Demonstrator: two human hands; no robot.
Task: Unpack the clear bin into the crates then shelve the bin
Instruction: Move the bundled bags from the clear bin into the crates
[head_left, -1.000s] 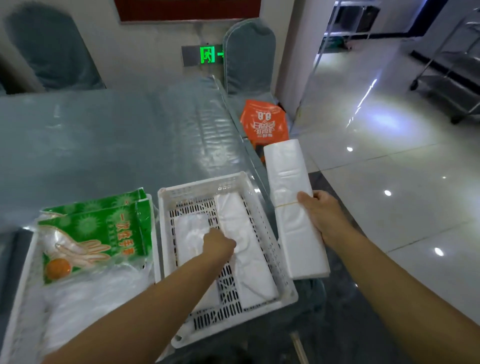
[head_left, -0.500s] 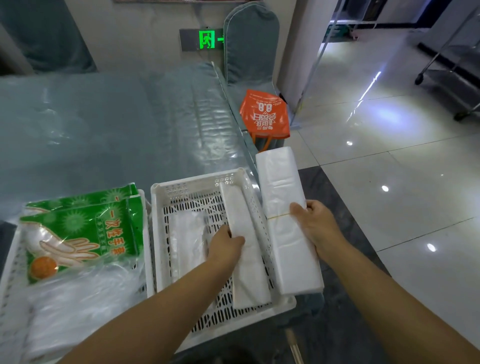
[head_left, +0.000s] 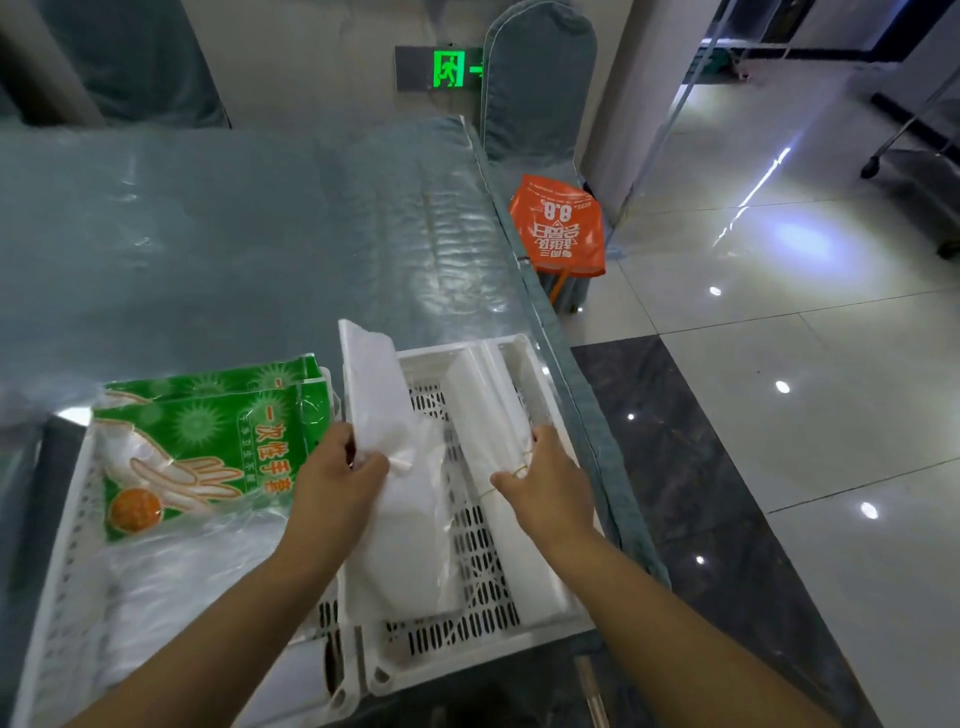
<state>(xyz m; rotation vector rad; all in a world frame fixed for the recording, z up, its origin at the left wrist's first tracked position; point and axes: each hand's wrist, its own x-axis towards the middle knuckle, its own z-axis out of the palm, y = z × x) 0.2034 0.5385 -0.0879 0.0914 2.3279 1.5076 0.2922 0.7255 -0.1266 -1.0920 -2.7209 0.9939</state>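
Two white slotted crates stand side by side at the table's near edge. In the right crate (head_left: 467, 631), my right hand (head_left: 545, 483) grips a long white banded bundle (head_left: 483, 410) lying along the crate's right side. My left hand (head_left: 332, 483) holds a second white bundle (head_left: 371, 384) lifted and tilted over the crate's left wall. A crumpled clear-white packet (head_left: 410, 540) lies in the crate's middle. The left crate (head_left: 78, 525) holds green glove packs (head_left: 208, 421) and clear bags (head_left: 171, 587). No clear bin is in view.
The table (head_left: 234, 249) has a shiny grey-blue plastic cover. An orange bag (head_left: 558, 228) sits on the floor beside the table, near a covered chair (head_left: 537, 78). Glossy tiled floor (head_left: 779, 364) spreads to the right, with a wheeled cart (head_left: 914, 156) at far right.
My right hand brought its bundle from outside the crate down into the crate's right side. My left hand picked up the other bundle and raised it toward the crate's left wall.
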